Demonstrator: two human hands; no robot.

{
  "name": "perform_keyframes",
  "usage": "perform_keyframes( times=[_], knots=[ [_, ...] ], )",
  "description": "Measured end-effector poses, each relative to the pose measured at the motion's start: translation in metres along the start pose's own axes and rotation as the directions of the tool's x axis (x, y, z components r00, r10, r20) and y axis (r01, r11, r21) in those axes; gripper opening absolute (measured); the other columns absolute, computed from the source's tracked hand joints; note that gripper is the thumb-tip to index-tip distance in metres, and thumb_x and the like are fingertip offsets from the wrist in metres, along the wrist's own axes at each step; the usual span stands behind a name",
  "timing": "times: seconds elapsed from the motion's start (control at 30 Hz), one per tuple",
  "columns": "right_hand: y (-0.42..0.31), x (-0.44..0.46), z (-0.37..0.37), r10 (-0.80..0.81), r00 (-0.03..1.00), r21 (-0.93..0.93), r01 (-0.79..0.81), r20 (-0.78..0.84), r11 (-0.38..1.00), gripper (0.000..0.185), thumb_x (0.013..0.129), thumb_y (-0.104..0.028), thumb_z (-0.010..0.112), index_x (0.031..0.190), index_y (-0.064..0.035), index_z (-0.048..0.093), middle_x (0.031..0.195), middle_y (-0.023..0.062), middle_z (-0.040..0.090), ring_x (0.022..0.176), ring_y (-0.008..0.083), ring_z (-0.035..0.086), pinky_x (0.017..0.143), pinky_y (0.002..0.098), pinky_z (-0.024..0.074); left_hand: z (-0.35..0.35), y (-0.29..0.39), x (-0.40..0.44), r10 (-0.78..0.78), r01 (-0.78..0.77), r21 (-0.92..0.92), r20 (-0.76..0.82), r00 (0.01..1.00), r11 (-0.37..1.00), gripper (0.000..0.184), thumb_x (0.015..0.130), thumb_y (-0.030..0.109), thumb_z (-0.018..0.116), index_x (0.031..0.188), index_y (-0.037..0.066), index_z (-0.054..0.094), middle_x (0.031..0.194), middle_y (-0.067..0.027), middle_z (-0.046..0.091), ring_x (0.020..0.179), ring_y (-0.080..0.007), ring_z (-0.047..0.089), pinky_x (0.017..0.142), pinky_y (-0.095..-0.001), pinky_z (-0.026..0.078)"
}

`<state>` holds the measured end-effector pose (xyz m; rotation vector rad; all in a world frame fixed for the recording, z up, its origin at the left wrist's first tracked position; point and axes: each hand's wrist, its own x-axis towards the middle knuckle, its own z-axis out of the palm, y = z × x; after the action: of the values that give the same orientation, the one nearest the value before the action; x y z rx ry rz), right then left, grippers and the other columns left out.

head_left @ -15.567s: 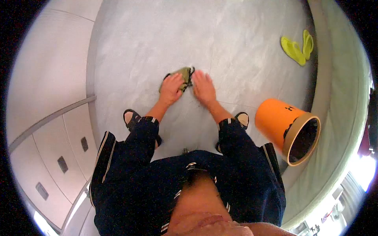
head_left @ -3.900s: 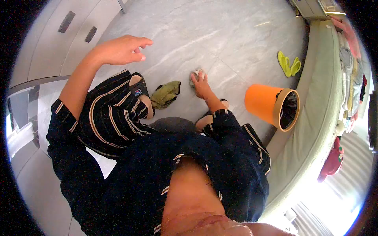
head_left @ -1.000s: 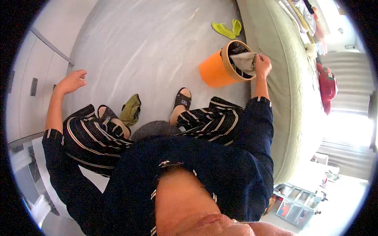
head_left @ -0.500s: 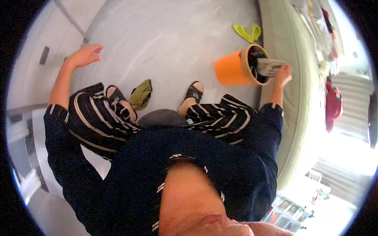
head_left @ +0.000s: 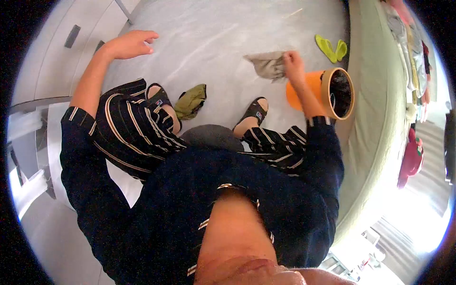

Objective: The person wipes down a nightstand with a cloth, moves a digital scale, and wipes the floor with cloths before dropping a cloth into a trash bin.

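Note:
My right hand (head_left: 294, 67) is closed on a crumpled grey-beige cloth (head_left: 270, 65), which hangs out to the left of my fingers above the floor. Just right of that hand, the orange bin (head_left: 309, 90) leans on its side with its tan rim and dark lining facing right; my forearm crosses in front of it. My left hand (head_left: 133, 44) hovers near the drawers with its fingers apart and holds nothing. An olive green cloth (head_left: 191, 101) lies on the floor beside my left foot.
Yellow-green flip-flops (head_left: 331, 49) lie on the floor near the bed (head_left: 375, 104). Clothes (head_left: 413, 61) are piled on the bed, with a dark pink plush (head_left: 411, 159) close by. White drawers (head_left: 57, 57) stand at the left. My sandalled feet are on the floor.
My right hand has carried the grey-beige cloth away from the bin's mouth, leftward over the floor. The view has turned, shifting the bin, bed and flip-flops rightward. My left hand remains raised and apart.

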<state>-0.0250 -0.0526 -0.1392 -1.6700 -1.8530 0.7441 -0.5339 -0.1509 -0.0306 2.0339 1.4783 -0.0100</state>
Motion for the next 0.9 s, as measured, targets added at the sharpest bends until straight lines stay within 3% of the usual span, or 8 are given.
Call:
perform_keyframes(
  times=[0.07,0.27,0.33,0.43,0.57,0.77,0.87,0.9],
  knots=[
    [0.006,-0.013,0.055,-0.093,0.996,-0.004,0.093,0.009,0.996,0.03,0.089,-0.029,0.053,0.099,-0.0015,0.058,0.084,0.0098,0.062,0.076,0.0191,0.057,0.07,0.0319,0.0465,0.005,-0.002,-0.003,-0.007,0.007,-0.029,0.003,1.0,1.0,0.05,0.084,0.02,0.057,0.13,0.003,0.043,0.122,-0.0197,0.054,0.111,-0.0309,0.053,0.093,-0.0379,0.043],
    [0.061,-0.098,0.161,0.083,0.954,0.052,-0.102,0.289,0.993,0.032,0.085,-0.027,0.058,0.106,-0.0027,0.055,0.09,0.0188,0.062,0.084,0.0321,0.061,0.075,0.0394,0.0478,0.023,-0.026,-0.003,-0.107,0.108,-0.137,0.017,0.994,0.985,0.05,0.085,0.019,0.058,0.131,0.007,0.043,0.122,-0.0198,0.054,0.108,-0.0296,0.055,0.09,-0.038,0.046],
    [0.077,-0.132,0.181,-0.102,0.903,-0.035,0.128,0.417,0.991,0.045,0.08,-0.024,0.064,0.118,-0.0043,0.049,0.117,0.0209,0.053,0.109,0.0351,0.052,0.089,0.0419,0.0441,0.03,-0.041,0.001,-0.083,0.085,-0.131,0.021,0.996,0.988,0.05,0.085,0.018,0.058,0.132,0.008,0.042,0.121,-0.0197,0.054,0.107,-0.0289,0.056,0.089,-0.0379,0.046],
    [0.086,-0.171,0.213,-0.289,0.85,-0.26,0.429,0.441,0.865,0.058,0.075,-0.018,0.068,0.127,-0.0052,0.045,0.132,0.0232,0.039,0.122,0.041,0.038,0.102,0.0437,0.0342,0.024,-0.029,0.003,-0.055,0.061,-0.11,0.058,0.997,0.992,0.051,0.086,0.018,0.058,0.132,0.007,0.042,0.121,-0.0195,0.055,0.104,-0.0289,0.058,0.087,-0.0381,0.047],
    [0.079,-0.173,0.24,-0.275,0.888,-0.254,0.38,0.368,0.889,0.059,0.066,-0.007,0.068,0.122,-0.0109,0.05,0.128,0.021,0.044,0.119,0.042,0.04,0.099,0.0446,0.0366,0.016,-0.002,0.006,-0.026,0.037,-0.149,0.075,0.997,0.988,0.05,0.086,0.019,0.057,0.132,0.007,0.042,0.12,-0.0196,0.055,0.101,-0.0297,0.059,0.085,-0.038,0.048],
    [0.056,-0.112,0.213,0.011,0.926,-0.131,0.042,0.378,0.991,0.048,0.069,-0.018,0.064,0.115,-0.0073,0.056,0.109,0.0194,0.059,0.105,0.0336,0.054,0.088,0.0394,0.0439,0.016,0.007,0.008,-0.038,0.054,-0.107,0.151,0.988,0.993,0.052,0.085,0.02,0.058,0.132,0.006,0.042,0.119,-0.0186,0.056,0.101,-0.0287,0.059,0.086,-0.0382,0.047],
    [0.026,-0.096,0.194,0.295,0.608,-0.326,-0.063,0.737,0.943,0.056,0.066,-0.031,0.065,0.114,-0.005,0.056,0.112,0.0202,0.059,0.104,0.0322,0.056,0.087,0.0389,0.0446,0.019,0.001,0.009,-0.014,0.023,-0.057,0.16,0.987,0.998,0.054,0.084,0.021,0.058,0.133,0.005,0.04,0.119,-0.0163,0.057,0.102,-0.0273,0.059,0.088,-0.0385,0.047],
    [0.011,-0.091,0.188,0.322,0.246,-0.314,-0.07,0.914,0.947,0.062,0.062,-0.038,0.067,0.111,-0.0017,0.057,0.115,0.021,0.058,0.105,0.0307,0.056,0.085,0.039,0.0454,0.018,0.003,0.01,0.008,0.001,-0.06,0.141,0.99,0.998,0.054,0.084,0.021,0.058,0.133,0.005,0.041,0.119,-0.0165,0.057,0.102,-0.0277,0.059,0.088,-0.0385,0.047]
  ],
)
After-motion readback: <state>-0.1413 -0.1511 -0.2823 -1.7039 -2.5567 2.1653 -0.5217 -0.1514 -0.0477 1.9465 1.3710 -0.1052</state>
